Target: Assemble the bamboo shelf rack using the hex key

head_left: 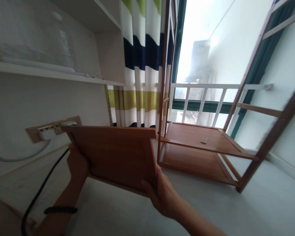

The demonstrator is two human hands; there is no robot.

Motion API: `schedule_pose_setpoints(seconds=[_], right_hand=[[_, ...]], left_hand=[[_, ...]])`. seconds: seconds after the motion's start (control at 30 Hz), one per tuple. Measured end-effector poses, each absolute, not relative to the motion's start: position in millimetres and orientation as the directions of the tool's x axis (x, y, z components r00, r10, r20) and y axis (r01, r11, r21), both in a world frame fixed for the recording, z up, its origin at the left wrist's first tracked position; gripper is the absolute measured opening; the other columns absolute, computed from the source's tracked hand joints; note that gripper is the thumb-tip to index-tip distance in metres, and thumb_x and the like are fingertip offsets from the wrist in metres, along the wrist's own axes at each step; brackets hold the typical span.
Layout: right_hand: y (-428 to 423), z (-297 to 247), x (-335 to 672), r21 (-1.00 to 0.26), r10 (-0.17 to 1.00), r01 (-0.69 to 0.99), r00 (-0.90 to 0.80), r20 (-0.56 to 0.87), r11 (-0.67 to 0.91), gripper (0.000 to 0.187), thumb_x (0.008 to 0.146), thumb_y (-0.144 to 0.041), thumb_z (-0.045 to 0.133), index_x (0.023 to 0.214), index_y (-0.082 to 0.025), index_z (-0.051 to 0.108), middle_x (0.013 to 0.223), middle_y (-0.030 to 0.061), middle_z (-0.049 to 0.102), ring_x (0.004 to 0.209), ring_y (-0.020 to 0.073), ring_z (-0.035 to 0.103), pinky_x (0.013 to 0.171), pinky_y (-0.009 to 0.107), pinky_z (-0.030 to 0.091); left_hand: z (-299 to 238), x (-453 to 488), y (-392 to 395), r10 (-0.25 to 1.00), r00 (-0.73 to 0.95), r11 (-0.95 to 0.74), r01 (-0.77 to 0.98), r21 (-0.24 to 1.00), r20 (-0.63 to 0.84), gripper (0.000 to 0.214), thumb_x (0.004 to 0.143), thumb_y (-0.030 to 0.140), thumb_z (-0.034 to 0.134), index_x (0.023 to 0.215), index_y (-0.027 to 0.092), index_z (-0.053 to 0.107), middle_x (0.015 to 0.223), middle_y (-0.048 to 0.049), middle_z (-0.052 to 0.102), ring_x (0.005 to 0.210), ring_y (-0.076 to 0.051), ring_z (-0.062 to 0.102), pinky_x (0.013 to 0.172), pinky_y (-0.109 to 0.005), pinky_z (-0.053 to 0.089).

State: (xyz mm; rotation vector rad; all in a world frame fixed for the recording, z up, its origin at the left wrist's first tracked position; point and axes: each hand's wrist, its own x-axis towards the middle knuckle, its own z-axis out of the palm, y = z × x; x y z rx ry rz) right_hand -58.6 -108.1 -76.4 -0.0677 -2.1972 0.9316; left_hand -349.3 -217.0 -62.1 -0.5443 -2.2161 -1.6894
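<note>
With my right hand (164, 193) I hold the right edge of a brown wooden board (118, 155), and with my left hand (77, 164) its left end. The board is tilted, to the left of the wooden rack (191, 160); whether they touch, I cannot tell. On the rack's upper low shelf (184, 132) lies a small L-shaped tool (205, 142). Left of the rack hangs a striped curtain (142, 77); behind the rack is a white railing (204, 86).

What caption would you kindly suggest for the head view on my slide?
Left hand and right hand hold a wooden panel beside a shelved wooden rack.
</note>
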Motion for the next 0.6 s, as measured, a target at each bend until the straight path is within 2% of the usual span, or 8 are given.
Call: schedule_pose_setpoints(seconds=[0.07, 0.17, 0.2, 0.3, 0.4, 0.43, 0.5, 0.6], right_hand=[[-96, -51, -40, -0.694, 0.357, -0.179, -0.753, 0.553, 0.698, 0.043, 0.086, -0.027, 0.045, 0.128, -0.02, 0.041, 0.107, 0.0059, 0.062, 0.094, 0.0186, 0.059, 0.083, 0.029, 0.048], [-61, -20, -2, -0.796, 0.55, -0.04, -0.702, 0.452, 0.604, 0.03, 0.079, -0.035, 0.057, 0.1, -0.015, 0.06, 0.086, 0.0038, 0.066, 0.081, 0.0196, 0.062, 0.073, 0.029, 0.051], [-49, -12, 11, -0.839, 0.621, 0.0, -0.672, 0.403, 0.544, 0.031, 0.075, -0.037, 0.061, 0.097, -0.014, 0.062, 0.087, 0.0046, 0.067, 0.082, 0.0208, 0.062, 0.073, 0.031, 0.051], [-18, 0, 50, -0.929, 0.714, 0.0, -0.64, 0.284, 0.37, 0.04, 0.069, -0.038, 0.067, 0.103, -0.017, 0.063, 0.099, 0.0064, 0.067, 0.096, 0.024, 0.061, 0.083, 0.036, 0.051], [-3, 5, 82, -0.961, 0.788, -0.034, -0.565, 0.244, 0.273, 0.043, 0.063, -0.036, 0.073, 0.102, -0.019, 0.065, 0.101, 0.0069, 0.067, 0.098, 0.0249, 0.061, 0.086, 0.037, 0.052], [0, 6, 92, -0.971, 0.817, -0.032, -0.534, 0.217, 0.237, 0.043, 0.063, -0.035, 0.074, 0.102, -0.02, 0.065, 0.102, 0.0069, 0.067, 0.097, 0.025, 0.062, 0.085, 0.037, 0.053], [5, 8, 108, -0.986, 0.855, -0.025, -0.495, 0.154, 0.164, 0.043, 0.062, -0.032, 0.075, 0.102, -0.019, 0.065, 0.104, 0.0072, 0.066, 0.096, 0.025, 0.063, 0.083, 0.035, 0.054], [14, 9, 126, -0.992, 0.883, -0.05, -0.452, 0.124, 0.114, 0.04, 0.063, -0.031, 0.074, 0.1, -0.018, 0.065, 0.106, 0.0075, 0.066, 0.094, 0.0244, 0.063, 0.082, 0.034, 0.055]], left_hand=[[-50, -327, -202, -0.025, -0.918, 0.179, 0.384, 0.906, 0.395, 0.038, 0.088, 0.046, 0.019, 0.078, 0.02, 0.045, 0.069, -0.0029, 0.051, 0.082, -0.027, 0.053, 0.067, -0.036, 0.04], [-30, -294, -175, 0.068, -0.864, -0.029, 0.498, 0.867, 0.499, 0.042, 0.088, 0.05, 0.027, 0.078, 0.017, 0.053, 0.075, -0.0032, 0.058, 0.086, -0.022, 0.054, 0.073, -0.031, 0.043], [-25, -285, -166, 0.164, -0.822, -0.084, 0.539, 0.838, 0.545, 0.043, 0.086, 0.051, 0.031, 0.077, 0.017, 0.055, 0.077, -0.0031, 0.06, 0.086, -0.021, 0.055, 0.074, -0.03, 0.044], [-15, -264, -135, 0.311, -0.743, -0.273, 0.527, 0.805, 0.593, 0.044, 0.078, 0.058, 0.044, 0.067, 0.017, 0.057, 0.07, -0.0035, 0.062, 0.079, -0.021, 0.059, 0.073, -0.03, 0.047], [-12, -251, -107, 0.673, -0.554, -0.428, 0.247, 0.869, 0.489, 0.038, 0.066, 0.052, 0.064, 0.078, 0.016, 0.064, 0.077, -0.0057, 0.069, 0.081, -0.024, 0.063, 0.076, -0.034, 0.051], [-12, -248, -100, 0.782, -0.446, -0.414, 0.151, 0.898, 0.436, 0.038, 0.064, 0.048, 0.068, 0.084, 0.016, 0.065, 0.082, -0.0069, 0.07, 0.084, -0.025, 0.064, 0.078, -0.036, 0.051], [-11, -243, -91, 0.911, -0.236, -0.334, 0.06, 0.941, 0.338, 0.039, 0.062, 0.041, 0.071, 0.093, 0.017, 0.066, 0.091, -0.0085, 0.07, 0.089, -0.027, 0.064, 0.082, -0.04, 0.05], [-7, -236, -83, 0.963, -0.025, -0.262, 0.138, 0.955, 0.268, 0.043, 0.06, 0.031, 0.075, 0.1, 0.022, 0.065, 0.101, -0.006, 0.069, 0.099, -0.027, 0.061, 0.09, -0.041, 0.046]])
